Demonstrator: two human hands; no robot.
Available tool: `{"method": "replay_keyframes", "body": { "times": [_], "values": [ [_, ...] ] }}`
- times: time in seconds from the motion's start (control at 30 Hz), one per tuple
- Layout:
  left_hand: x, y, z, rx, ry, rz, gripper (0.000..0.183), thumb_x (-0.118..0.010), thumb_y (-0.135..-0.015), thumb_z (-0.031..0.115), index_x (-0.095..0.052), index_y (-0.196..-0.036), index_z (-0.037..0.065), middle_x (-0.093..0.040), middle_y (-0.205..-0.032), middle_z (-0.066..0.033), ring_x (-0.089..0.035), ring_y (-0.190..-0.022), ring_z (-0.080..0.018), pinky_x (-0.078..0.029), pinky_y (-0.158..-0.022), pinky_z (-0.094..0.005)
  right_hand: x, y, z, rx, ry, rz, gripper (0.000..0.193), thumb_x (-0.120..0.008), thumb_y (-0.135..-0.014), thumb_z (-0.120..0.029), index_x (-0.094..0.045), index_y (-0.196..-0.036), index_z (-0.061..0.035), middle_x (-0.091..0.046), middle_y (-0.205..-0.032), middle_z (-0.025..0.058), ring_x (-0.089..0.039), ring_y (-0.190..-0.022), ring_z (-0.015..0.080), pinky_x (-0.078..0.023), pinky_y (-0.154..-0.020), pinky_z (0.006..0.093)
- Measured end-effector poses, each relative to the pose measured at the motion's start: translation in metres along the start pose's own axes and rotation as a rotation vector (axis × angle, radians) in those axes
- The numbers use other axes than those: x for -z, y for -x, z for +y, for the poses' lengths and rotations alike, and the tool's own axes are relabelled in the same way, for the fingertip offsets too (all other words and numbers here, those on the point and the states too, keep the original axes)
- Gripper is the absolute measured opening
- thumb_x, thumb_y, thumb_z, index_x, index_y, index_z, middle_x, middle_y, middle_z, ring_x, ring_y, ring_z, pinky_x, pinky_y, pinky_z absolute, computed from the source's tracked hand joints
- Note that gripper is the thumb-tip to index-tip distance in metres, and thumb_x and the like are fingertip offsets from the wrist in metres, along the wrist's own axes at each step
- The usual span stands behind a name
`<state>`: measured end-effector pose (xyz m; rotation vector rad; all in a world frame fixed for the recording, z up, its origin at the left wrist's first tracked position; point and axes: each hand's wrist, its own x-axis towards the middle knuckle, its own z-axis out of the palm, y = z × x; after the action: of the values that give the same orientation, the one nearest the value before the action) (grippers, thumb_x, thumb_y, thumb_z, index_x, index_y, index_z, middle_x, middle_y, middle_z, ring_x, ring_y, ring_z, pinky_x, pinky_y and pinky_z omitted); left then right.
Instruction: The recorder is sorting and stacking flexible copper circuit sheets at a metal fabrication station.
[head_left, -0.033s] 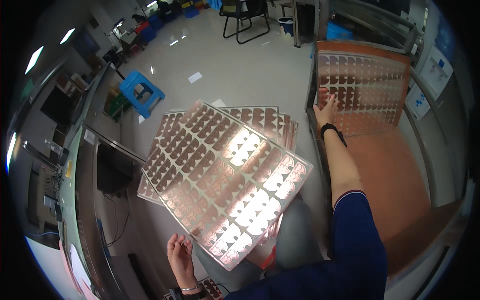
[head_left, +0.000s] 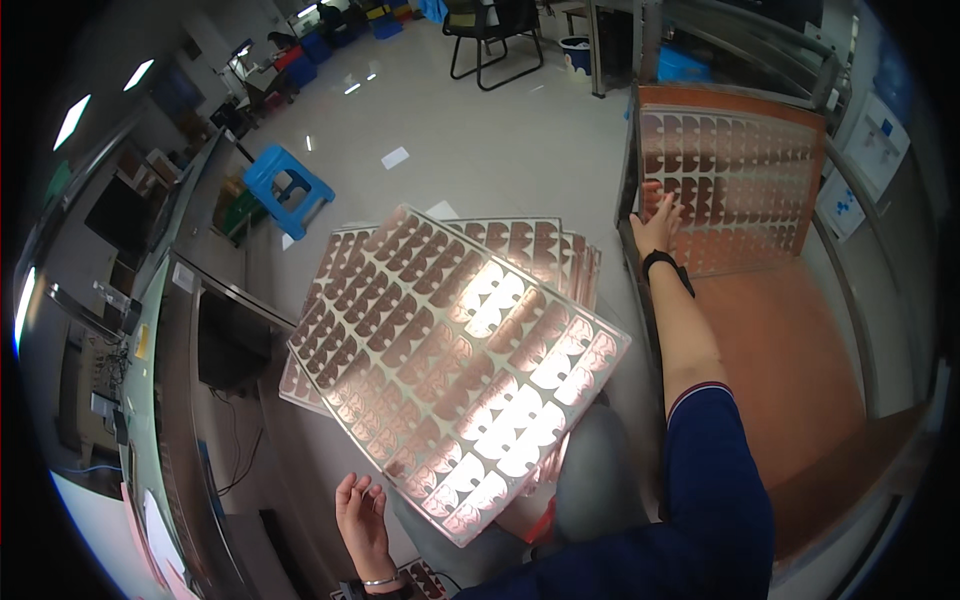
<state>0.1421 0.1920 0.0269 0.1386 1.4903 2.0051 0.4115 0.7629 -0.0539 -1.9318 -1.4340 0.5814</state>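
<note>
My right hand (head_left: 655, 228) is stretched out to the right, its fingers extended and apart at the left edge of a copper-patterned sheet (head_left: 735, 160). That sheet leans upright against the back of an orange-brown lined rack (head_left: 780, 345). The fingertips look close to or touching its shiny face; contact is not clear. My left hand (head_left: 362, 530) is raised, palm partly up, with loosely curled fingers and nothing in them. Beside it lies the near-left edge of a large shiny copper-patterned sheet (head_left: 430, 330), turned askew on a stack of similar sheets (head_left: 580, 265) in front of my knees.
To the left runs a green-topped bench (head_left: 140, 400) with a dark box shape (head_left: 232, 340) beneath. A blue stool (head_left: 288, 190) stands on the floor beyond the stack. Farther off are a black chair (head_left: 490, 40) and a bin (head_left: 575, 55). A metal frame borders the rack.
The whole view has shifted very slightly. Both hands and the sheets keep nearly the same places.
</note>
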Motion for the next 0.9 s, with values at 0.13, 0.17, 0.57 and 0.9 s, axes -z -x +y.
{"method": "replay_keyframes", "body": {
  "times": [0.13,0.17,0.57,0.9],
  "values": [
    [-0.008,-0.010,0.000,0.001,-0.043,0.031,0.027,-0.054,-0.090,0.015,-0.051,-0.116,0.010,-0.061,-0.102,-0.0042,-0.058,-0.085,-0.0165,-0.048,-0.077,-0.0290,-0.005,-0.019,0.011,-0.031,0.190,0.124,0.094,-0.069,-0.079,-0.031,-0.003,-0.146,-0.0228,0.000,-0.151,0.0139,-0.005,-0.139,0.0339,-0.021,-0.101,0.0672],
    [-0.009,-0.012,-0.002,0.014,-0.051,0.040,0.027,-0.054,-0.090,0.015,-0.051,-0.116,0.010,-0.061,-0.102,-0.0044,-0.058,-0.085,-0.0160,-0.048,-0.076,-0.0283,-0.003,-0.018,0.015,-0.005,0.223,0.140,0.094,-0.069,-0.079,-0.030,-0.003,-0.145,-0.0231,-0.001,-0.151,0.0133,-0.006,-0.139,0.0336,-0.022,-0.100,0.0676],
    [-0.018,-0.034,-0.020,-0.016,-0.035,0.162,0.024,-0.050,-0.093,0.011,-0.050,-0.116,0.006,-0.059,-0.108,-0.0084,-0.056,-0.076,-0.0125,-0.047,-0.072,-0.0261,0.004,-0.037,0.048,0.234,0.114,0.131,0.087,-0.069,-0.079,-0.022,-0.012,-0.145,-0.0168,-0.009,-0.150,0.0171,-0.018,-0.136,0.0354,-0.029,-0.108,0.0451],
    [-0.019,-0.027,-0.043,0.101,0.158,-0.029,0.039,-0.050,-0.092,0.010,-0.037,-0.128,0.002,-0.054,-0.117,-0.0132,-0.056,-0.104,-0.0214,-0.048,-0.091,-0.0335,0.071,0.128,0.022,0.099,-0.669,-0.964,0.031,-0.051,-0.094,-0.016,-0.055,-0.118,0.0023,-0.064,-0.099,0.0076,-0.061,-0.081,0.0105,-0.049,-0.070,0.0221]
  ]
}}
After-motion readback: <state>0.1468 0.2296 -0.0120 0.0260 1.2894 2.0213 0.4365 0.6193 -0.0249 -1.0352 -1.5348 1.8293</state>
